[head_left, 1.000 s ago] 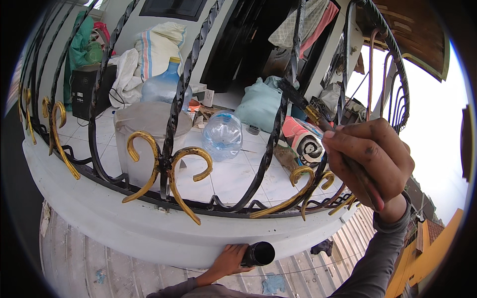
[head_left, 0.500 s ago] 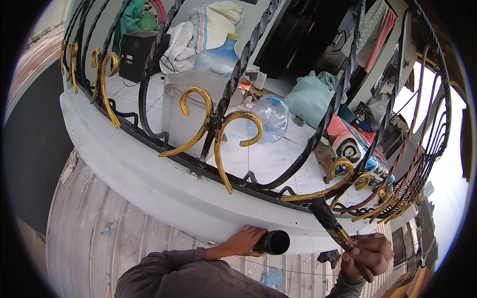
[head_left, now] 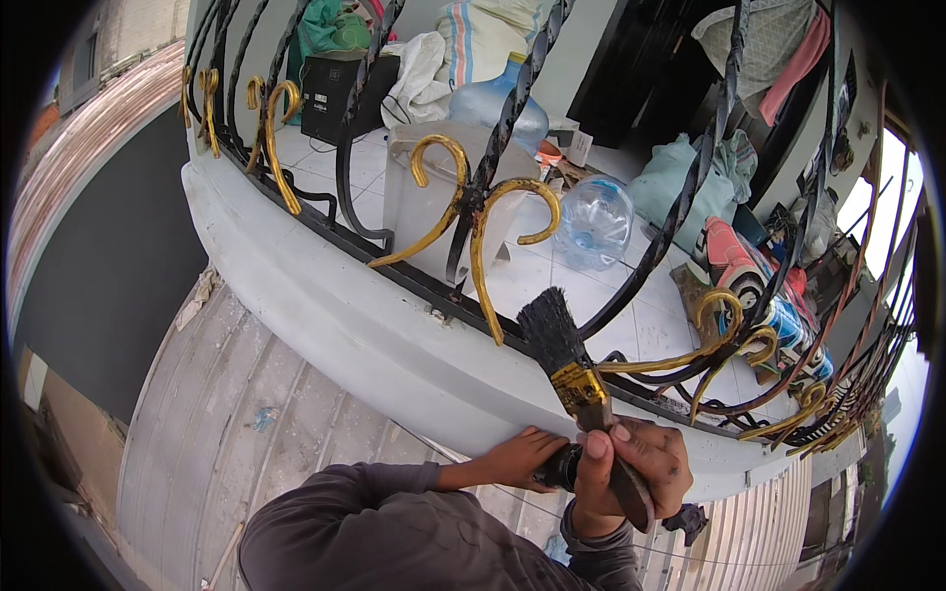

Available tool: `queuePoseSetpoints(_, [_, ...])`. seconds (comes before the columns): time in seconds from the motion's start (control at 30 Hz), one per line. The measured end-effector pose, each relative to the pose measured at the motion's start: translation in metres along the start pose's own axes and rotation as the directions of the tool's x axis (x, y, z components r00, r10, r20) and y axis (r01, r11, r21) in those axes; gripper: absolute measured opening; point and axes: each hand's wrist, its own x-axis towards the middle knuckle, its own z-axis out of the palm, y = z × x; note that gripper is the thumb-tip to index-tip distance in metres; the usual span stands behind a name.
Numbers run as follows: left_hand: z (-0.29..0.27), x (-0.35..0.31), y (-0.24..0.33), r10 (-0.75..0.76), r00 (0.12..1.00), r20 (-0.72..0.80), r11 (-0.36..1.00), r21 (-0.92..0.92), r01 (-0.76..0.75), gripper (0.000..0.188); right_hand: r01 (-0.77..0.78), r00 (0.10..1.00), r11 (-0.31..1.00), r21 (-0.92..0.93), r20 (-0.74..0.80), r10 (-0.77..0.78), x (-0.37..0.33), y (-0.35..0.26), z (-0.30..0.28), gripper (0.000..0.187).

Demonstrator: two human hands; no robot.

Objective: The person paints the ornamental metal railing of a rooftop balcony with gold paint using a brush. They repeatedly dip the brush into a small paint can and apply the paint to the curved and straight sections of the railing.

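Below the railing (head_left: 479, 197), from left to right, the left hand (head_left: 522, 457) wraps around a dark cup (head_left: 558, 469), and the right hand (head_left: 645, 468) pinches a black-bristled brush (head_left: 579, 389) by its handle. The two hands are close together, the right one partly covering the cup; whether they touch cannot be told. Within the last second the brush has come down from the railing's upright bars, past its foot, to a place in front of the cup. Its bristles point up toward the railing and look apart from the metal, so no bar seems to be getting a stroke at this moment.

Left of the hands, beneath the railing, spreads a ribbed roof sheet (head_left: 217, 443) with a blue scrap (head_left: 264, 419) on it. A white ledge (head_left: 394, 335) carries the railing, whose curls (head_left: 479, 266) are gold against black bars.

Behind the railing, left to right, are a black box (head_left: 345, 97), a grey bin (head_left: 406, 197), a striped sack (head_left: 483, 39), a blue water jug (head_left: 483, 103), a clear bottle (head_left: 594, 222) lying on white floor tiles (head_left: 645, 330), and a pale green bag (head_left: 665, 187) near a dark doorway (head_left: 631, 79).
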Motion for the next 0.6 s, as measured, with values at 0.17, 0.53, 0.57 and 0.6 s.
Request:
queuePoseSetpoints(0.17, [-0.002, -0.004, 0.003, -0.057, 0.988, 0.145, 0.973, 0.230, 0.022, 0.098, 0.186, 0.973, 0.982, -0.031, -0.131, -0.188, 0.085, -0.016, 0.038, 0.022])
queuePoseSetpoints(0.53, [-0.003, 0.000, -0.001, -0.031, 0.989, 0.145, 0.970, 0.241, -0.005, 0.097, 0.253, 0.953, 0.967, 0.020, -0.177, -0.245, 0.124, -0.021, 0.079, 0.015])
queuePoseSetpoints(0.57, [-0.004, 0.000, 0.000, -0.045, 0.987, 0.157, 0.968, 0.252, 0.005, 0.097, 0.206, 0.955, 0.978, -0.012, -0.216, -0.204, 0.124, -0.020, 0.078, 0.015])
queuePoseSetpoints(0.6, [-0.005, 0.001, 0.000, -0.067, 0.982, 0.174, 0.974, 0.226, 0.026, 0.098, 0.252, 0.915, 0.967, -0.027, -0.320, -0.247, 0.125, -0.018, 0.077, 0.015])
